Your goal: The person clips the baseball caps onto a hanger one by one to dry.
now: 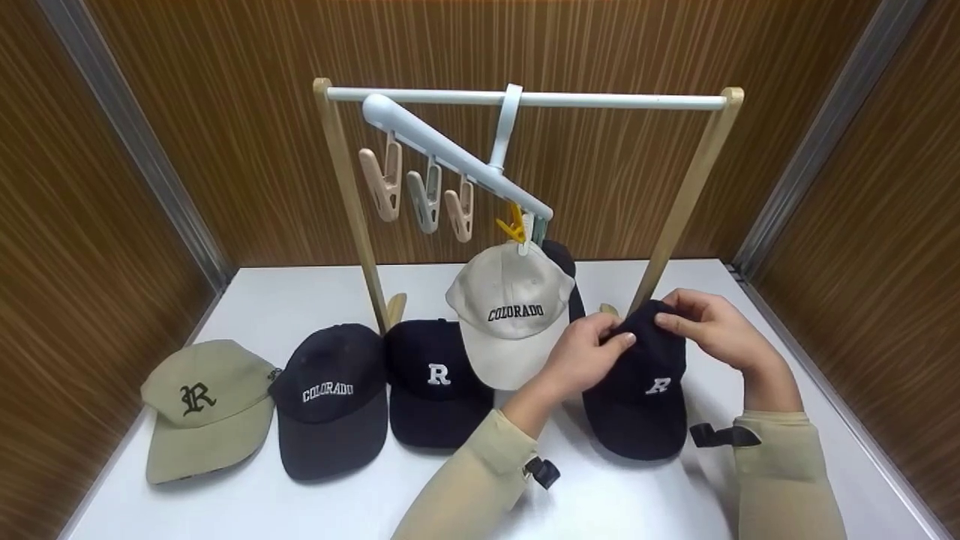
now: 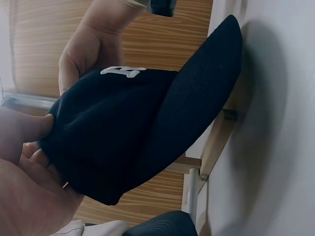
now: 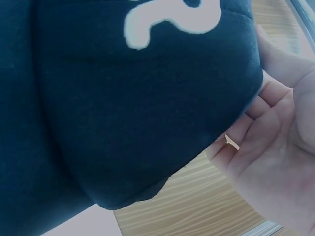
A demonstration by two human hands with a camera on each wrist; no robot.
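A dark navy cap (image 1: 649, 360) with a white R is held up by both hands at the right side, its brim pointing down. My left hand (image 1: 581, 352) pinches the upper left of its crown, thumb in front. On the upper right, my right hand (image 1: 709, 322) grips the crown between thumb and fingers. In the left wrist view the brim of the navy cap (image 2: 113, 128) stands off the white surface, above a shadow. Just left of my left hand, a cream COLORADO cap (image 1: 514, 296) hangs from clips, with another dark cap (image 1: 559, 256) partly hidden behind it.
A pale blue hanger (image 1: 450, 154) hangs slanted from the rack's white bar (image 1: 622, 100). Several clips dangle from it, including a pink one (image 1: 384, 180) holding nothing. An olive cap (image 1: 210, 405), a black COLORADO cap (image 1: 334, 401) and a navy R cap (image 1: 439, 390) lie on the white table (image 1: 315, 510).
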